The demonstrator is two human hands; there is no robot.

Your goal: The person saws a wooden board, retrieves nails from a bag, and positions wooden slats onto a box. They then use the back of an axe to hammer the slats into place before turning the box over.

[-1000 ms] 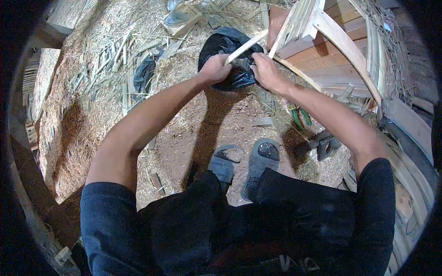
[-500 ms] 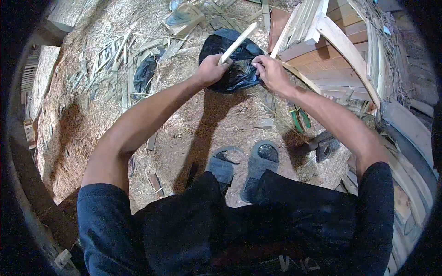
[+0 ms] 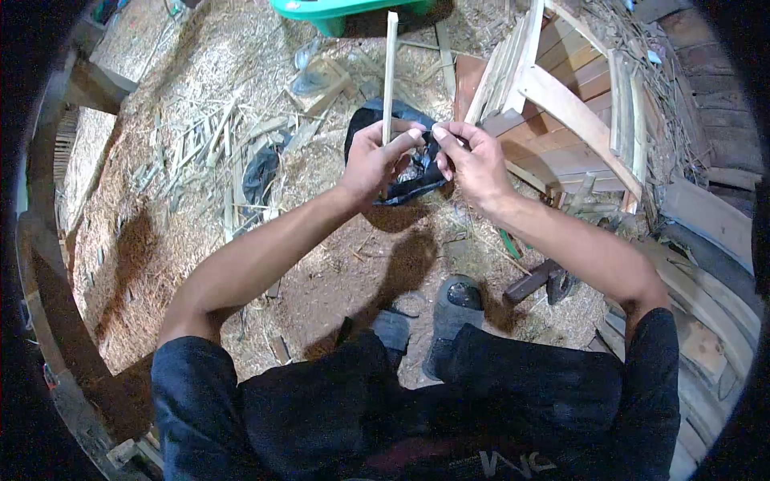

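Observation:
A narrow, pale wooden stick [image 3: 390, 72] stands almost upright in my left hand [image 3: 375, 163], which is closed around its lower part. My right hand [image 3: 475, 167] is just beside it, thumb and forefinger pinched together near the left fingertips. Whatever the right fingers hold, if anything, is too small to make out. Below both hands lies a black plastic bag [image 3: 362, 128] with its mouth open and some shiny contents, partly covered by the hands.
A green tub [image 3: 337, 11] stands at the top. To the right is a slatted wooden frame [image 3: 581, 112]. Wood scraps [image 3: 208, 144] and another black bag [image 3: 261, 178] lie on the sawdust at left. A dark hammer-like tool [image 3: 533, 280] rests near my sandals [image 3: 459, 309].
Both hands have come up off the bag and closer together. The stick has turned from slanting right to nearly upright. The view has tilted forward, bringing in the green tub.

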